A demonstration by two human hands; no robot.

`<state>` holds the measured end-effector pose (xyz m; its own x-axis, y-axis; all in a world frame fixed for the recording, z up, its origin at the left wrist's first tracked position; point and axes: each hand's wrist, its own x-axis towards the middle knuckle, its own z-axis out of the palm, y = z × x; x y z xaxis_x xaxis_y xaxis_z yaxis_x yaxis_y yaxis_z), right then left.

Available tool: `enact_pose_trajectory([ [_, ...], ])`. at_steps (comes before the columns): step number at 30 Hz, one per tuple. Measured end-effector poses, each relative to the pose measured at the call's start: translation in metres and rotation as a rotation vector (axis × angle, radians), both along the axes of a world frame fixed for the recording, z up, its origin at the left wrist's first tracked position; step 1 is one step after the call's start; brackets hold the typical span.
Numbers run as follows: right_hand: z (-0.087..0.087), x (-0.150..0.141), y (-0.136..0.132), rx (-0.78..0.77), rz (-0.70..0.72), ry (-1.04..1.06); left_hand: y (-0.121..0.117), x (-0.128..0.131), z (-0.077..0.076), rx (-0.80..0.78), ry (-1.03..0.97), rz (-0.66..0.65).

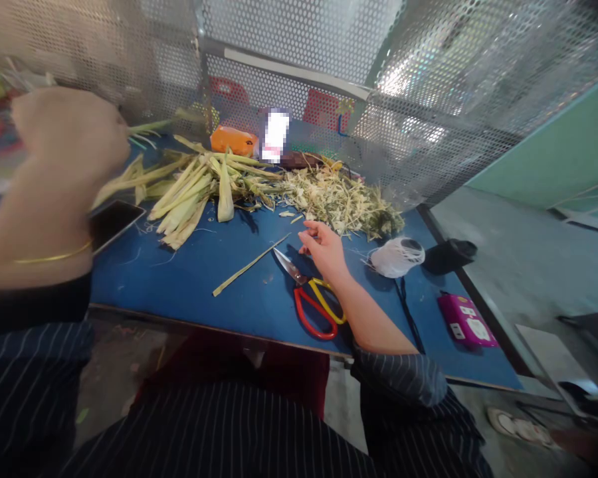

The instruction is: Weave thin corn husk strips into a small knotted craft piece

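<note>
My left hand is raised at the left, blurred by motion. Its fingers are turned away, so I cannot tell what it holds, if anything. Low over the blue table, my right hand has loosely curved fingers set apart, with nothing visible in them. Just below it lie scissors with one red and one yellow handle, blades parted. A thin dry strip lies by the scissor tips. Beyond my right hand is a heap of shredded pale scraps. A bundle of yellow-green husk-like leaves lies farther left.
At the right stand a white thread spool, a black spool and a magenta packet. An orange packet and a lit, pixelated screen are at the back, before a perforated metal screen. A dark phone-like slab lies left.
</note>
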<state>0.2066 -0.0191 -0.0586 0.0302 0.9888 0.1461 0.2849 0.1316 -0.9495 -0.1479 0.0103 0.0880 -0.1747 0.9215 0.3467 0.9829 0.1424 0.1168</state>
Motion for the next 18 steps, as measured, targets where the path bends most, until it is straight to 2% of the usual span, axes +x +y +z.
enact_pose_trajectory([
  [1,0.001,-0.001,-0.001,0.016,0.008,-0.010,-0.007,0.018,-0.002,0.126,-0.092,-0.006],
  [2,0.002,-0.001,-0.002,0.038,0.017,-0.018,-0.014,0.039,-0.008,0.178,-0.281,-0.135],
  [4,0.006,-0.003,-0.005,0.085,0.045,-0.026,-0.024,0.087,-0.029,0.063,-0.823,-0.431],
  [5,0.009,-0.004,-0.006,0.104,0.059,-0.024,-0.028,0.112,-0.042,-0.021,-1.131,-0.514],
  [7,0.015,-0.005,-0.009,0.121,0.077,-0.003,-0.033,0.155,-0.069,-0.241,-1.653,-0.479],
  [8,0.018,-0.005,-0.011,0.119,0.081,0.016,-0.035,0.171,-0.081,-0.352,-1.800,-0.415],
  [9,0.020,-0.006,-0.012,0.110,0.083,0.039,-0.037,0.184,-0.091,-0.426,-1.888,-0.368],
  [12,0.023,-0.009,-0.014,0.037,0.090,0.123,-0.040,0.199,-0.109,-0.493,-1.935,-0.352],
  [16,0.018,-0.015,-0.017,-0.088,0.116,0.155,-0.041,0.195,-0.118,-0.436,-1.927,-0.376],
  [18,0.016,-0.018,-0.018,-0.135,0.145,0.146,-0.040,0.193,-0.121,-0.459,-1.910,-0.387],
])
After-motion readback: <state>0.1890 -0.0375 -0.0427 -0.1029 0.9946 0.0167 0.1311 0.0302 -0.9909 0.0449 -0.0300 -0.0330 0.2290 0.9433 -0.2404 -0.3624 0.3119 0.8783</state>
